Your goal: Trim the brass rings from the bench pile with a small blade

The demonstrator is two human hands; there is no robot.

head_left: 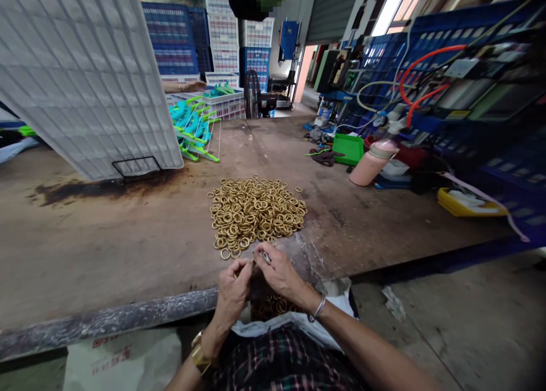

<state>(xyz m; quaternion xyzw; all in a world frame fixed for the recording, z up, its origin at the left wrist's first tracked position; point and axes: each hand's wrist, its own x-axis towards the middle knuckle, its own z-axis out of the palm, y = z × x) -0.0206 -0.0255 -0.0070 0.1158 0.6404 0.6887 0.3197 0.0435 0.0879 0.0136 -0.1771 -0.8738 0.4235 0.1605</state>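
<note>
A pile of brass-coloured rings lies on the brown table, just beyond my hands. My left hand is closed in a pinch, with a bit of a gold ring showing between thumb and forefinger. Close against it, my right hand is closed around a small dark and silvery thing, mostly hidden by the fingers. The fingertips of both hands meet at the table's front edge. Below them, more rings lie in a white bag at my lap.
A tall white ribbed panel stands on the left of the table. Behind it are teal and green plastic pieces. To the right sit a pink bottle, a green tray and a yellow tray. Another person's hand shows at the back.
</note>
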